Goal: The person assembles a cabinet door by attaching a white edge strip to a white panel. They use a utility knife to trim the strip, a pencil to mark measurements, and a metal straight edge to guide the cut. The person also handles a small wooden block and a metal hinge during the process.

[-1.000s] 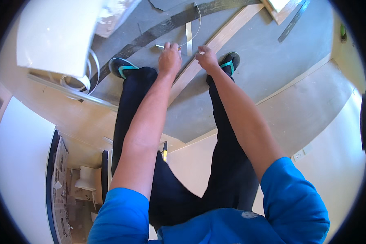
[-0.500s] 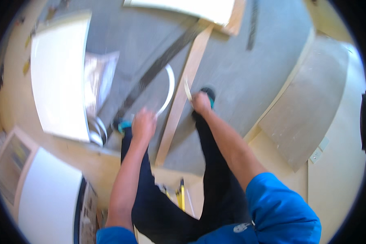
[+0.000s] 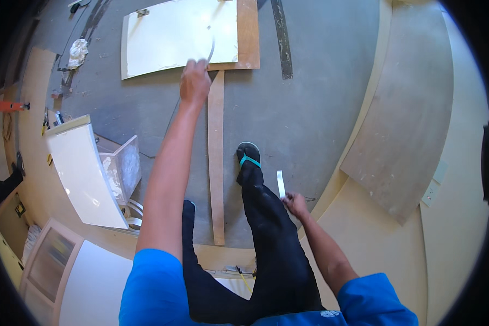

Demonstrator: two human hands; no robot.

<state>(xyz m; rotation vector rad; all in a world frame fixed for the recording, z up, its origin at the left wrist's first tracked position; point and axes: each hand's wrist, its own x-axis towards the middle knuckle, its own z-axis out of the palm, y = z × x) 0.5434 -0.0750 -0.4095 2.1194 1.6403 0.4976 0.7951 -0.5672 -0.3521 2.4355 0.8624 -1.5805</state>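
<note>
My left hand [image 3: 195, 82] reaches far forward, its fingers closed on a thin, narrow curved strip [image 3: 212, 48]. That strip rises over the right part of a flat white panel [image 3: 168, 38], and I cannot tell whether it touches the surface. Beside my right thigh, my right hand [image 3: 296, 205] pinches a short, flexible white strip [image 3: 280, 182] that stands up from the fingers. Whether the two strips are ends of one piece does not show. Under the white panel lies a brown wooden board [image 3: 248, 38].
A long wooden plank [image 3: 215, 157] runs from the panel toward me, left of my sandalled foot [image 3: 249, 155]. Another white panel [image 3: 87, 174] leans at the left, near coiled white strips [image 3: 135, 213]. A large grey-brown sheet [image 3: 405, 114] stands against the right wall.
My left hand has moved forward to the white panel with its strip. My right hand has come back and to the right, holding its strip. The whole view has shifted.
</note>
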